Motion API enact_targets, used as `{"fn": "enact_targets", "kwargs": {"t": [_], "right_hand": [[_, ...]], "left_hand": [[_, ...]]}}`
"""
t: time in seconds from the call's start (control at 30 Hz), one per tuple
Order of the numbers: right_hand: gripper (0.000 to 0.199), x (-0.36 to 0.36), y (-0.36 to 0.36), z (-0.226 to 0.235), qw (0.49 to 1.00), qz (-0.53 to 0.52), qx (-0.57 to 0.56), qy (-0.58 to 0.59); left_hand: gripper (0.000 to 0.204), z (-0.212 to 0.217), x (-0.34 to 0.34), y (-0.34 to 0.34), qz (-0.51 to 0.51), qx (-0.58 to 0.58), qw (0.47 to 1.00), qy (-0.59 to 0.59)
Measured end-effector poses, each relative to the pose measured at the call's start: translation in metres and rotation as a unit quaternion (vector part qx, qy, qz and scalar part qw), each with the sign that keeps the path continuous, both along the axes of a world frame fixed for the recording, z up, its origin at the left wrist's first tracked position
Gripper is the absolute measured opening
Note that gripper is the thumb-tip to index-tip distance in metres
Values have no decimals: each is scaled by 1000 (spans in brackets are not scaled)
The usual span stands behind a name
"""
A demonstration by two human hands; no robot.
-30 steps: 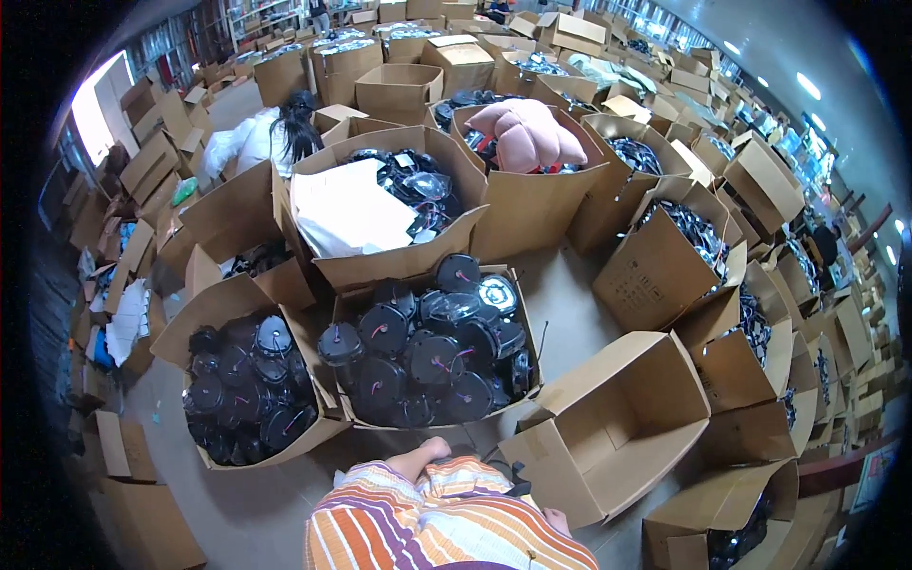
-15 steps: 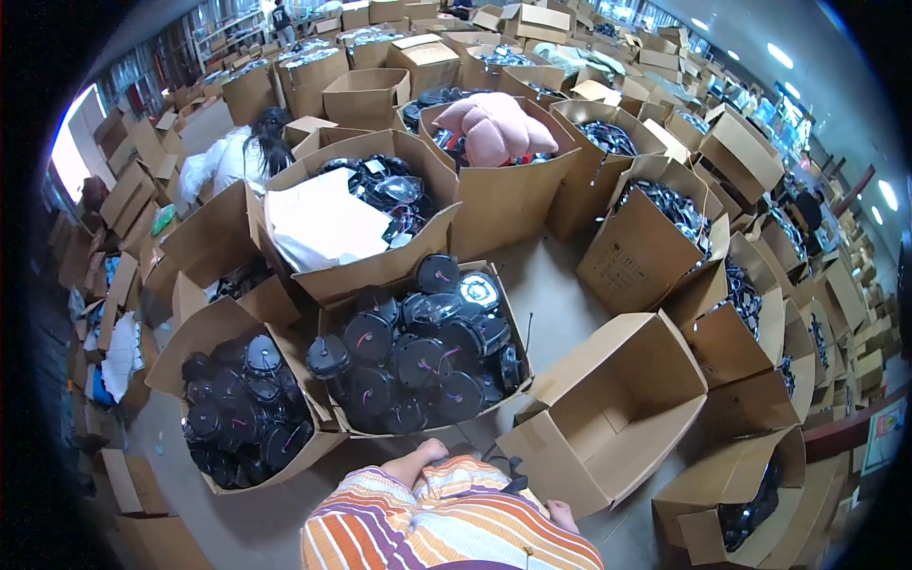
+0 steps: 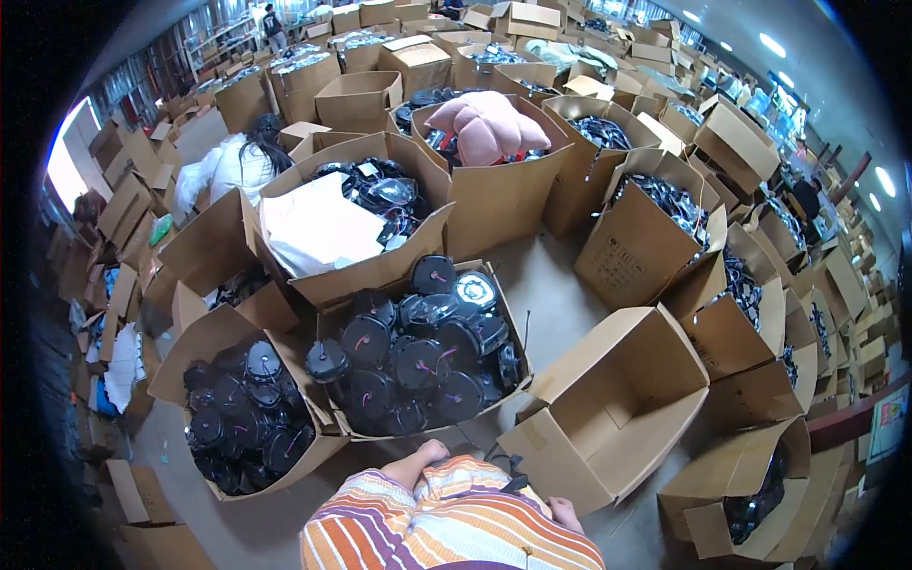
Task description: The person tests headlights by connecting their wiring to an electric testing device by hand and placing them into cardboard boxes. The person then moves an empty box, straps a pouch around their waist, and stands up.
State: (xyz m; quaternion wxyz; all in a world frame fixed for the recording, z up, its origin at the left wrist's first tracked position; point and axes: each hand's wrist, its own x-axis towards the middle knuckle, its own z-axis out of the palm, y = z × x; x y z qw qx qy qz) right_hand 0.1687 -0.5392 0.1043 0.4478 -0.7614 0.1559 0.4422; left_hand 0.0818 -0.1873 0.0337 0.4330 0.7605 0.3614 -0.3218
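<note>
My left hand [image 3: 434, 450] rests low in front of my striped clothing, close to the near edge of an open carton [image 3: 446, 432]. Its fingers look curled in, and nothing shows in them. That carton is heaped with round black parts [image 3: 418, 364] that have thin purple and red wires, like small motors or speakers. At my right side, my right hand [image 3: 564, 513] hangs beside a tilted open carton [image 3: 560, 465] with a bare inside. The fingers of this hand are too small to make out. Between the hands lies a black strap [image 3: 508, 463].
A second carton of black parts [image 3: 249, 408] stands at the left. Behind are cartons of cables, one with white sheets [image 3: 318, 228], another with a pink cushion [image 3: 486, 128]. A person in white [image 3: 233, 166] bends at the back left. Grey floor [image 3: 541, 285] shows between cartons.
The view has shifted slightly, so the surroundings sit a little differently. A little more of my right wrist shows. My left hand and the cartons have kept their places.
</note>
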Motion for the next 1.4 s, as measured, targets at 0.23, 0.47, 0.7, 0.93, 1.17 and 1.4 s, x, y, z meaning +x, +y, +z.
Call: {"fn": "enact_targets", "kwargs": {"t": [0.23, 0.47, 0.7, 0.93, 1.17, 1.4], "right_hand": [[23, 0, 4, 12, 1000, 10, -9, -1], [24, 2, 6, 14, 1000, 1, -9, 17], [23, 9, 22, 34, 999, 41, -28, 13], [21, 8, 22, 33, 999, 37, -17, -15], [21, 23, 20, 25, 998, -37, 40, -1], [18, 47, 24, 31, 997, -60, 39, 11]], "left_hand": [[22, -5, -2, -1, 3, -17, 1000, -4], [22, 12, 5, 0, -32, -20, 999, 20], [21, 10, 2, 3, 12, -31, 999, 16], [16, 16, 10, 9, -33, 0, 999, 22], [17, 14, 9, 17, -29, 34, 999, -4], [16, 11, 26, 2, -18, -6, 999, 51]]}}
